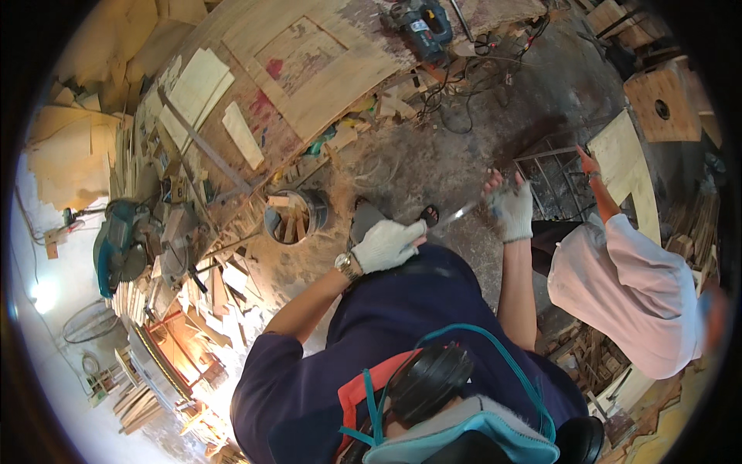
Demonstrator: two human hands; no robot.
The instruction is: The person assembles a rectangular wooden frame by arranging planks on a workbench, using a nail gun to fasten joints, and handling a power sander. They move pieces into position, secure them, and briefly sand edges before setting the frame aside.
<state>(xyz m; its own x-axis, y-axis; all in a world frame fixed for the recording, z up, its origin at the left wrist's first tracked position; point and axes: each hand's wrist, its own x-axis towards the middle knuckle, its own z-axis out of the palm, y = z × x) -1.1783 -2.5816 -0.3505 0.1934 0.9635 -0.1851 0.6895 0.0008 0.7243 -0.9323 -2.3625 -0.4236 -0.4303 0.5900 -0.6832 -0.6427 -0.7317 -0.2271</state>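
My left hand [386, 247], in a white knit glove with a wristwatch at the wrist, is closed in front of my waist. From its fingertips a thin shiny strip [456, 215] slants up toward my right hand; it is blurred and its exact kind is unclear. My right hand [511, 207], also in a white glove that leaves the fingertips bare, is raised at the strip's far end. Its fingers look apart, and I see nothing plainly gripped in them.
At the right, a person in a light shirt [626, 286] reaches toward a pale board [622, 158] beside a metal frame [553, 174]. A bucket of wood scraps [297, 216] stands left of my feet. Ahead is a plywood-topped bench [309, 66] with a jigsaw [421, 29]; a miter saw [127, 243] is at left.
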